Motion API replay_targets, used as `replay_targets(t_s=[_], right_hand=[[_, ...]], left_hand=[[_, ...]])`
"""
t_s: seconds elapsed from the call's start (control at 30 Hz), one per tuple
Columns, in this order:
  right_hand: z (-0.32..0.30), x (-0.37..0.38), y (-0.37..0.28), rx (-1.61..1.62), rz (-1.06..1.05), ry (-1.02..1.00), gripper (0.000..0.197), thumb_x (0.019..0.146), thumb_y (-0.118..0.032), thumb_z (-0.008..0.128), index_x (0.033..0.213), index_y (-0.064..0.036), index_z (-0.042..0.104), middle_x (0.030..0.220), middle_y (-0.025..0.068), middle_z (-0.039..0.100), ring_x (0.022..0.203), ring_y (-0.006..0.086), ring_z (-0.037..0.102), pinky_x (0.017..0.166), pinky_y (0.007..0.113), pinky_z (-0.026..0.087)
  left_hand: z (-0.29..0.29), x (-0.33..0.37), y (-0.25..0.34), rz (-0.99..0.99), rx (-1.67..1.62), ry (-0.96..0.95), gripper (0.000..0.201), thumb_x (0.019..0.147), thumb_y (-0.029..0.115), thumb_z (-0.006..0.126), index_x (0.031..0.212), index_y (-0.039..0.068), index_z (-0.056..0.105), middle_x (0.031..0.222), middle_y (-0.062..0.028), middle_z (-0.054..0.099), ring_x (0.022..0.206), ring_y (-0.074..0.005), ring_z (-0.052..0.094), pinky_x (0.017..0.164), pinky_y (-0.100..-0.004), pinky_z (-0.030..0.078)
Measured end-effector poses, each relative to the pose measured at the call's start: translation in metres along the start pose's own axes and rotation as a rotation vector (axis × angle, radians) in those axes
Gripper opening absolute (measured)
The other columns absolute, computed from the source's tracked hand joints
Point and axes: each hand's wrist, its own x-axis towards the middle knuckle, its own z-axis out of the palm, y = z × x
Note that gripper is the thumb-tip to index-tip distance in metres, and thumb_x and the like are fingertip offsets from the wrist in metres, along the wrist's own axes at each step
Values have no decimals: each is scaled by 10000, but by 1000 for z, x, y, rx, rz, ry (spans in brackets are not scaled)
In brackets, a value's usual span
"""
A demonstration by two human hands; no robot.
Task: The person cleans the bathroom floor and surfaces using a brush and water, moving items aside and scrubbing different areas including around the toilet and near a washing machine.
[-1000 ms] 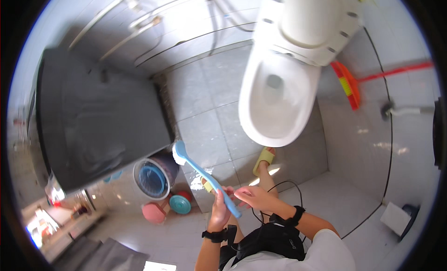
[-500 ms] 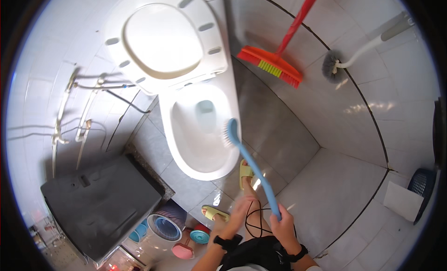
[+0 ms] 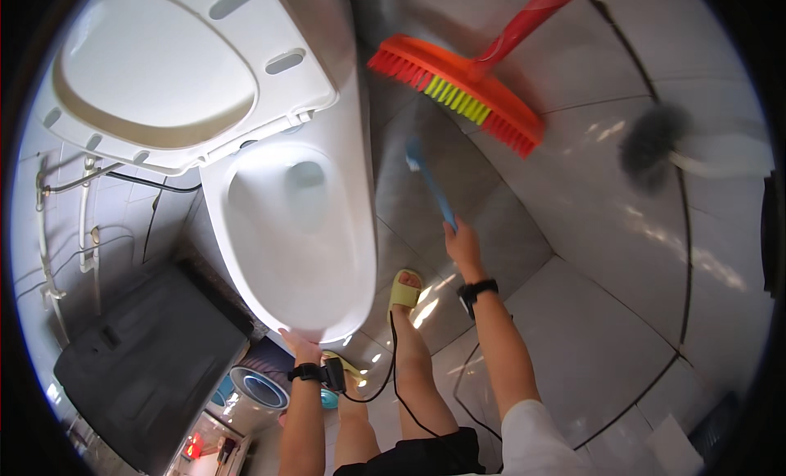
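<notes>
In my right hand (image 3: 463, 248) is the handle of a light-blue scrubbing brush (image 3: 438, 196), my fingers closed round it. Its white-bristled head points away from me, over the grey floor to the right of the white toilet bowl (image 3: 360, 271). My left hand (image 3: 301, 345) is at the front edge of the bowl, against its outside just below the rim. One finger there is stretched out; the others are mostly hidden. Up stand the toilet's seat and lid (image 3: 270, 108), at the far left. A little water shows inside the bowl.
A red-orange broom (image 3: 458, 87) leans at the far right, near a blurred grey round toilet brush (image 3: 655, 144). To the left are a dark grey cabinet top (image 3: 155, 369), wall pipes (image 3: 86, 214) and a basin (image 3: 262, 386). Black cables (image 3: 396, 378) hang by my legs.
I have come closer to the toilet and bent lower. My left hand has moved forward to the bowl's front edge. The brush has gone from the bowl's right rim to over the floor beside it.
</notes>
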Motion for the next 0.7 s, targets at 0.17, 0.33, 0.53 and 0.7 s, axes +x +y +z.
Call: replay_targets(t_s=[0.17, 0.33, 0.53, 0.7], right_hand=[[65, 86, 3, -69, -65, -46, 283, 793, -192, 441, 1012, -17, 482, 700, 206, 554, 653, 364, 530, 552, 427, 423], [106, 185, -53, 123, 17, -57, 355, 769, -141, 431, 1117, -77, 405, 790, 214, 555, 741, 354, 538, 606, 432, 435], [101, 212, -65, -70, -43, -139, 383, 790, -157, 412, 1163, -82, 369, 780, 203, 553, 737, 368, 526, 616, 441, 419], [75, 161, -44, -256, -28, -317, 402, 771, -158, 412, 1166, -109, 360, 734, 184, 563, 698, 334, 550, 600, 426, 437]], left_hand=[[54, -36, -13, 71, 28, 112, 562, 844, 448, 126, 1174, 51, 348, 1162, -94, 410, 1043, -253, 414, 856, -378, 362], [15, 27, -32, 229, 67, 260, 514, 851, 428, 150, 1147, 80, 387, 1120, -69, 450, 987, -242, 462, 820, -346, 406], [23, 10, -18, 263, 57, 333, 521, 840, 424, 180, 1093, 50, 441, 1048, -71, 503, 903, -249, 515, 739, -337, 464], [32, 3, -6, 228, -56, 326, 538, 840, 411, 183, 1083, 3, 437, 1027, -101, 513, 877, -277, 529, 723, -351, 471]])
